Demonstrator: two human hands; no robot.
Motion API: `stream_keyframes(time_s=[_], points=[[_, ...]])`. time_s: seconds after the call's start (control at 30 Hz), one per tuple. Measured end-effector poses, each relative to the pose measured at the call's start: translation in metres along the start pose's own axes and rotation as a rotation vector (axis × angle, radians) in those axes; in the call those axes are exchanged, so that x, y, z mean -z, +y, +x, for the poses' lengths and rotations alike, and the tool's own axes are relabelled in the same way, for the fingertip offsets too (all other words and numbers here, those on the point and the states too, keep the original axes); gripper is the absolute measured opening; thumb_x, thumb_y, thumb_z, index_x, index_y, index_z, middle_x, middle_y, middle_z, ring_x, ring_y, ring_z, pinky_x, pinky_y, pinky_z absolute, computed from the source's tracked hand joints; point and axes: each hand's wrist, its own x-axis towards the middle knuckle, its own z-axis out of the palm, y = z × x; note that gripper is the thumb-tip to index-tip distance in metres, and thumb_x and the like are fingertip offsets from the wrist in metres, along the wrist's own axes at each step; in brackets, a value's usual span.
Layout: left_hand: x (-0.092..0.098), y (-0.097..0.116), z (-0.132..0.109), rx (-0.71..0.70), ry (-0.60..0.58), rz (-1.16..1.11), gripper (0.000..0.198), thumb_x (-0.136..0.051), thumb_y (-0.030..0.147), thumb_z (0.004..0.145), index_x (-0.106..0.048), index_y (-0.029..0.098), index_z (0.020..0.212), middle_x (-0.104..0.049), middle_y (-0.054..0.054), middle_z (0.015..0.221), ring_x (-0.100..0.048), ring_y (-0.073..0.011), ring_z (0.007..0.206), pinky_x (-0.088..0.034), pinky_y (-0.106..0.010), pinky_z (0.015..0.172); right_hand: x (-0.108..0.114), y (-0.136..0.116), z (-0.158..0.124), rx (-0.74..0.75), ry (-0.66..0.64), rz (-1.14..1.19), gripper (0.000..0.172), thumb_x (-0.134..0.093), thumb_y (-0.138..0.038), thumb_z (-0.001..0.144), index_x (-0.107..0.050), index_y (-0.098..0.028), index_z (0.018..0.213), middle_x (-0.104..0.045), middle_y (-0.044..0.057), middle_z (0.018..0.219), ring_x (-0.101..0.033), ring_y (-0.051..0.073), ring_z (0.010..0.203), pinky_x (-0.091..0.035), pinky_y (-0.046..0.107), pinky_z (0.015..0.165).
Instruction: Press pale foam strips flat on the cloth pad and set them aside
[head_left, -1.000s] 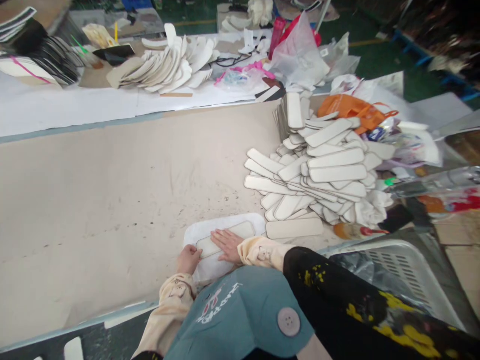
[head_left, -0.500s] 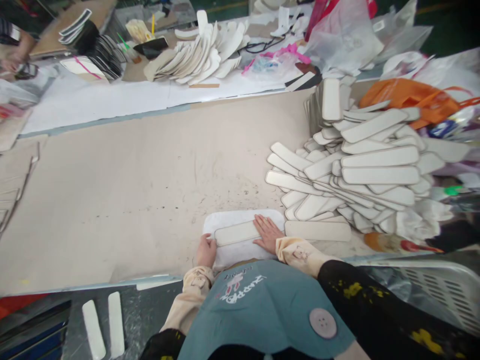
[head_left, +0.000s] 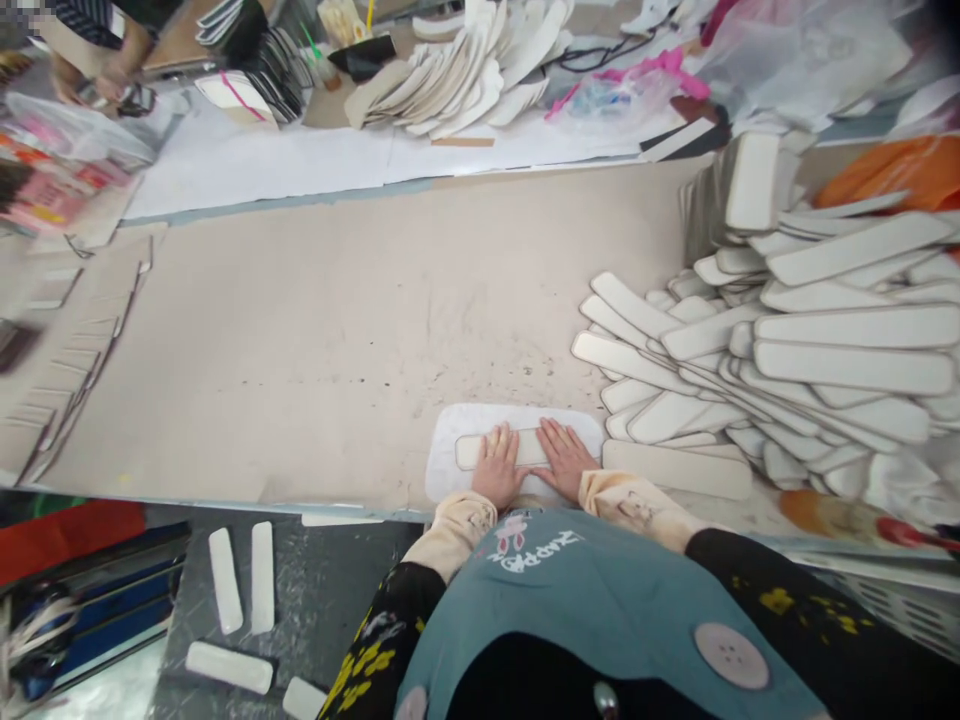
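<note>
A long cream strip with rounded corners and a dark outline [head_left: 469, 452] lies on a larger white rounded sheet [head_left: 444, 470] at the table's near edge. My left hand [head_left: 498, 468] rests flat across the middle of the strip, fingers stretched out. Beside it, my right hand [head_left: 566, 458] presses flat over the strip's right end, which it hides. The thumbs nearly meet. Just right of the sheet lies another cream strip [head_left: 675, 469], touched by neither hand.
A heap of cream strips [head_left: 855, 345] covers the table's right side, with an upright stack [head_left: 752, 185] behind. A bottle with a red cap [head_left: 832, 515] lies at the near right. Flat pieces [head_left: 82, 350] overlap at the left. Another person's hands [head_left: 112, 85] are at the far left.
My left hand has moved from the strip's left end onto its middle, next to my right hand, and now lies flat. The view has shifted left.
</note>
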Motion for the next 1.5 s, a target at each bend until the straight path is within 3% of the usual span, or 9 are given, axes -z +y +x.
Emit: stream_keyframes(time_s=[0.23,0.43,0.63,0.77,0.9,1.0,1.1,1.3,1.5], points=[[-0.003,-0.04,-0.06,0.176,0.013,0.055,0.071,-0.036,0.049,0.083,-0.02,0.008,0.14,-0.014,-0.018,0.148,-0.007,-0.029,0.137,-0.021,-0.049,0.108,0.0,0.0,0.001,0.0,-0.013,-0.013,0.076,-0.043,-0.052,0.084,-0.021,-0.006,0.14,-0.007,0.014,0.148,0.0,0.026,0.136,-0.007,0.046,0.11],[-0.006,-0.041,-0.063,0.159,0.045,0.075,0.075,-0.037,0.052,0.082,-0.023,0.006,0.139,-0.016,-0.02,0.147,-0.009,-0.0307,0.137,-0.022,-0.049,0.107,0.001,0.003,0.003,-0.005,-0.013,0.03,0.072,-0.047,-0.047,0.084,-0.023,-0.008,0.139,-0.012,0.015,0.147,-0.005,0.026,0.135,-0.011,0.047,0.109],[-0.009,-0.048,-0.062,0.135,0.056,-0.016,0.077,-0.04,0.053,0.08,-0.025,0.005,0.138,-0.016,-0.021,0.147,-0.01,-0.0324,0.136,-0.021,-0.051,0.106,0.033,0.011,0.013,-0.242,-0.042,0.287,0.073,-0.061,-0.03,0.076,-0.028,-0.008,0.137,-0.042,0.02,0.13,-0.034,0.028,0.122,-0.028,0.042,0.102],[0.006,-0.052,-0.062,0.244,0.115,-0.375,0.065,-0.047,0.047,0.079,-0.037,0.013,0.133,-0.025,-0.017,0.146,-0.017,-0.0294,0.136,-0.019,-0.049,0.108,0.056,0.006,0.022,-0.379,-0.17,0.447,0.051,-0.064,-0.029,0.072,-0.053,-0.015,0.12,-0.057,0.014,0.113,-0.052,0.027,0.104,-0.039,0.038,0.09],[0.032,-0.049,-0.063,0.806,0.329,-1.027,0.055,-0.052,0.054,0.074,-0.054,0.015,0.112,-0.052,-0.019,0.124,-0.048,-0.0279,0.117,-0.039,-0.043,0.096,0.073,-0.009,0.032,-0.379,-0.246,0.67,0.025,-0.054,-0.035,0.079,-0.068,-0.017,0.09,-0.067,0.005,0.082,-0.06,0.018,0.076,-0.046,0.027,0.07],[0.053,-0.034,-0.061,1.042,0.092,-1.632,0.056,-0.054,0.06,0.07,-0.058,0.012,0.1,-0.062,-0.018,0.105,-0.061,-0.0255,0.095,-0.048,-0.04,0.081,0.089,-0.025,0.032,-0.376,-0.161,0.922,0.031,-0.053,-0.04,0.078,-0.069,-0.016,0.09,-0.068,0.003,0.079,-0.06,0.018,0.074,-0.045,0.026,0.066],[0.072,-0.016,-0.047,0.881,-0.013,-2.054,0.045,-0.059,0.049,0.073,-0.057,0.016,0.104,-0.063,-0.014,0.108,-0.061,-0.0229,0.095,-0.05,-0.037,0.08,0.102,-0.04,0.026,-0.339,-0.075,1.021,0.036,-0.055,-0.047,0.075,-0.07,-0.016,0.087,-0.067,0.002,0.076,-0.059,0.018,0.071,-0.045,0.026,0.063],[0.104,-0.002,-0.002,0.77,0.514,-2.272,0.022,-0.056,0.024,0.08,-0.06,0.015,0.099,-0.068,-0.008,0.099,-0.06,-0.0184,0.1,-0.047,-0.032,0.09,0.113,-0.046,0.009,-0.378,-0.09,1.153,0.04,-0.058,-0.051,0.071,-0.069,-0.016,0.088,-0.066,0.002,0.072,-0.06,0.017,0.068,-0.049,0.026,0.058],[0.125,0.01,0.004,0.504,0.149,-2.436,0.039,-0.05,0.035,0.083,-0.059,0.006,0.107,-0.066,-0.015,0.105,-0.055,-0.0261,0.11,-0.042,-0.041,0.098,0.116,-0.037,-0.014,-0.44,-0.215,1.3,0.044,-0.056,-0.055,0.071,-0.066,-0.014,0.079,-0.065,0.003,0.068,-0.061,0.016,0.061,-0.052,0.026,0.051]])
